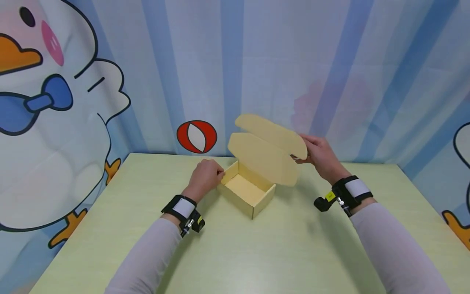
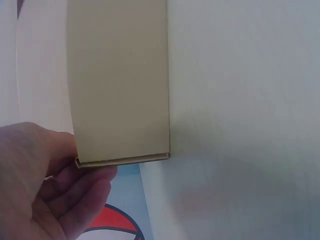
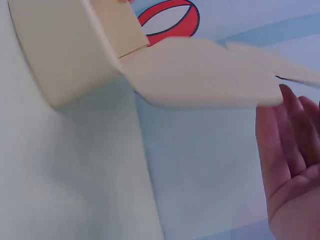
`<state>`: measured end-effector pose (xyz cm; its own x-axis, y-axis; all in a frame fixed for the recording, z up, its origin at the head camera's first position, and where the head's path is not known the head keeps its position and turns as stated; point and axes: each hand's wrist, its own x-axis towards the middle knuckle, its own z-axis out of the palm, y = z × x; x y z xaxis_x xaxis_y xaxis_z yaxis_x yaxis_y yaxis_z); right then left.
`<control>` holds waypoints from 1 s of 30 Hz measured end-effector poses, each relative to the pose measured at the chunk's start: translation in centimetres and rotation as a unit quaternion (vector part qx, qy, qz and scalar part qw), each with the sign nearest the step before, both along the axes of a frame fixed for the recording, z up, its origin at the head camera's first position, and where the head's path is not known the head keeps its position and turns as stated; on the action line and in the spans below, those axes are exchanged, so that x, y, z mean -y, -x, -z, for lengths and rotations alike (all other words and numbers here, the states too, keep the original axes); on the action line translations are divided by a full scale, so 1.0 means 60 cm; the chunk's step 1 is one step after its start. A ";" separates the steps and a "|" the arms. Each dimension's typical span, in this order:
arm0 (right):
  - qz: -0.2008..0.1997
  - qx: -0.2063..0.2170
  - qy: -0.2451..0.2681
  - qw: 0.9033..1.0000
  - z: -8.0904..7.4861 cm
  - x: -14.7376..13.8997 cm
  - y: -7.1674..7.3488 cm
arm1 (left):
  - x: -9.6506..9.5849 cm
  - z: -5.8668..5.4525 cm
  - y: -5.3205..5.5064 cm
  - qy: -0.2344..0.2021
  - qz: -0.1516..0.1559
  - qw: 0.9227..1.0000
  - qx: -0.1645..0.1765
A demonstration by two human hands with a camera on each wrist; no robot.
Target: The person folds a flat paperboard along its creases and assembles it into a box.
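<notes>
A small pale cardboard box (image 1: 253,208) stands on the table with its lid (image 1: 264,157) raised. The tuck flap (image 1: 275,132) is bent forward above the lid panel. At the box's left corner my left hand (image 1: 207,173) pinches the wall between thumb and fingers; the left wrist view shows these fingers under the box's folded edge (image 2: 125,161). My right hand (image 1: 321,157) is at the right end of the lid and flap, partly hidden behind the flap. In the right wrist view its fingers (image 3: 297,135) extend nearly straight, fingertips at the lid's edge.
The box sits on a pale table (image 1: 257,253) near its back edge. Behind the table hangs a striped blue curtain (image 1: 264,61) printed with a red-and-white ball (image 1: 207,136) and a large white duck (image 1: 55,171). Straps with small cameras (image 1: 324,203) are worn on both wrists.
</notes>
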<state>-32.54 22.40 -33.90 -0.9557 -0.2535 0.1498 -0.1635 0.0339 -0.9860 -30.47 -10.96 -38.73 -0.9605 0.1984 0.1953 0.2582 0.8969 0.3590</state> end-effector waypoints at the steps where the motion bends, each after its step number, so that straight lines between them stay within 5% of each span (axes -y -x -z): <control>1: 0.008 0.012 -0.005 1.000 0.007 -0.002 -0.003 | -0.001 0.001 -0.002 -0.008 -0.006 1.000 0.005; 8: 0.079 0.085 -0.058 0.992 0.090 0.012 -0.024 | -0.007 0.014 -0.014 -0.056 -0.027 0.998 0.009; 14: 0.048 0.151 -0.064 0.985 0.136 0.042 -0.049 | -0.016 0.020 -0.023 -0.088 -0.035 0.995 0.021; 23: 0.020 0.086 -0.140 0.986 0.144 0.066 -0.065 | -0.034 0.026 -0.028 -0.130 -0.030 0.991 0.022; 30: 0.039 0.086 -0.155 0.983 0.140 0.052 -0.056 | -0.057 0.035 -0.027 -0.157 -0.023 0.987 0.025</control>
<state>-29.17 19.27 -42.31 -0.9784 -0.1872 -0.0883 0.0191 0.3432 -0.9391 -28.84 -7.55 -40.81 -0.9771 0.0913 0.1922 0.1944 0.7499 0.6324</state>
